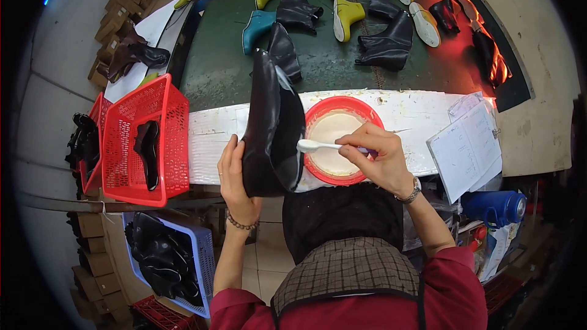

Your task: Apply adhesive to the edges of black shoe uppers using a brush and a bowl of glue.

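A black leather boot upper (260, 128) stands up in front of me, its opening turned to the right. My left hand (235, 174) is closed round its lower left side. Between the fingertips of my right hand (380, 154) is a white toothbrush (323, 145), its pale, coated-looking head against or very near the boot's open edge. Below the brush sits a round red basin (374, 113) of cream-coloured liquid (333, 125), on the white work ledge (403, 131). The boot hides part of my left fingers.
Beyond the ledge, a dark green conveyor belt (220, 79) carries black boot uppers (391, 43) and yellow-green lasts (348, 15), with a red glow at its right. Left are a red basket (177, 110) and a blue basket (205, 256); right, a notebook (465, 146) and blue flask (495, 206).
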A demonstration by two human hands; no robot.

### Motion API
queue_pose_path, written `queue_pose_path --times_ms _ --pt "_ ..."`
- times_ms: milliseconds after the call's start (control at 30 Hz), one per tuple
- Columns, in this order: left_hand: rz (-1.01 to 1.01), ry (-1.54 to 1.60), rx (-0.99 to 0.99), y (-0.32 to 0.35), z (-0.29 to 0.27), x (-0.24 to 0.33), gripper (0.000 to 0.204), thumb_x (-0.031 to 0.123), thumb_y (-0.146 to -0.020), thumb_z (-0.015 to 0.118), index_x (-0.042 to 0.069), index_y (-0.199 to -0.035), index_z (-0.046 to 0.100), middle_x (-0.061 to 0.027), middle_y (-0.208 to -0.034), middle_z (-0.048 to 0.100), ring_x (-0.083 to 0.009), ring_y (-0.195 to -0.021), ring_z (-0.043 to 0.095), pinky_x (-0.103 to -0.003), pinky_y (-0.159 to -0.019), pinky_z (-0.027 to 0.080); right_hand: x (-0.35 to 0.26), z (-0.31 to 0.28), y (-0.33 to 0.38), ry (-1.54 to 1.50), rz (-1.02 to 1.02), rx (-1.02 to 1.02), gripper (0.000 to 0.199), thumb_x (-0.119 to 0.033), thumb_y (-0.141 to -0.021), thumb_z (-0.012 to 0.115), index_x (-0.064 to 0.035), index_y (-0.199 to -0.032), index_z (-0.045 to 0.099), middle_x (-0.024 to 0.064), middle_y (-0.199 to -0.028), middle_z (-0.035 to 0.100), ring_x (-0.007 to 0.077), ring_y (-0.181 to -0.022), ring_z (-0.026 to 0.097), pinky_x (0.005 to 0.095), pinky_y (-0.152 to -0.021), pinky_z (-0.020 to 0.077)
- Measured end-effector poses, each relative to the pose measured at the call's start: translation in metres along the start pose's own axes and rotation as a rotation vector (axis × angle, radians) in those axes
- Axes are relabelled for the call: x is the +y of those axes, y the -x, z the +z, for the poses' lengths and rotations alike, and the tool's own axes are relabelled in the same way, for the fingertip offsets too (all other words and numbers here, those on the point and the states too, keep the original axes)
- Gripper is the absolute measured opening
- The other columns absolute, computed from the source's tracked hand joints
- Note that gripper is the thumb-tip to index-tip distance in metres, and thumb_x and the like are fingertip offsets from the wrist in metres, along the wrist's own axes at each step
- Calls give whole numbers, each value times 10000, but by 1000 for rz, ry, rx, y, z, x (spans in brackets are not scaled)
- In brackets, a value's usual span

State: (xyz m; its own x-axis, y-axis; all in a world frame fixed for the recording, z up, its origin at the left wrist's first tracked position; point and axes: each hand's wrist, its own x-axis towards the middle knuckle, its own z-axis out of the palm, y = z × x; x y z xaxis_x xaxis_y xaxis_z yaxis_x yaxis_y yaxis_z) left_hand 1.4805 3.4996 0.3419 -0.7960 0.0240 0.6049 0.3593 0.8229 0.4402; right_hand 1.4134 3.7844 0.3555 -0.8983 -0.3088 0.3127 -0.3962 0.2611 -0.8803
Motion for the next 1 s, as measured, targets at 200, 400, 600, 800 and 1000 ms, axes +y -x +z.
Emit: queue_pose_path --times_ms 200,400,600,800,1000 --pt "151 149 5 2 -5 13 632 73 -879 714 -59 -1433 438 -296 -1418 529 -395 -1291 553 -443 -1097 427 21 -22 -8 72 -2 145 107 -74 -856 776 -16 -946 769 55 -783 658 97 -642 582 243 -553 444" --pt "175 219 58 2 7 10 573 156 -879 726 -51 -1367 508 -299 -1366 565 -428 -1231 585 -474 -1051 457 32 -42 -40 151 -132 238 138 -70 -861 779 -11 -985 772 49 -843 668 96 -691 602 228 -589 476" --pt "50 172 103 -27 16 19 650 99 -859 739 -57 -1427 465 -260 -1414 541 -373 -1292 545 -417 -1100 413 20 -25 -16 17 -176 116 210 -14 -801 821 -42 -1006 786 40 -881 664 96 -727 618 236 -616 488" --pt "69 119 209 -43 30 14 595 69 -846 721 -33 -1399 525 -250 -1403 549 -404 -1270 541 -441 -1070 421 6 -16 1 11 -184 49 223 25 -786 808 -26 -1002 787 55 -898 654 117 -773 641 237 -648 503" --pt "145 -10 217 -46 35 5 582 10 -828 686 -2 -1394 553 -246 -1393 554 -402 -1264 539 -440 -1067 415 -12 -20 1 -49 -92 -102 162 -8 -802 793 -20 -963 785 62 -822 678 139 -722 640 253 -621 491"
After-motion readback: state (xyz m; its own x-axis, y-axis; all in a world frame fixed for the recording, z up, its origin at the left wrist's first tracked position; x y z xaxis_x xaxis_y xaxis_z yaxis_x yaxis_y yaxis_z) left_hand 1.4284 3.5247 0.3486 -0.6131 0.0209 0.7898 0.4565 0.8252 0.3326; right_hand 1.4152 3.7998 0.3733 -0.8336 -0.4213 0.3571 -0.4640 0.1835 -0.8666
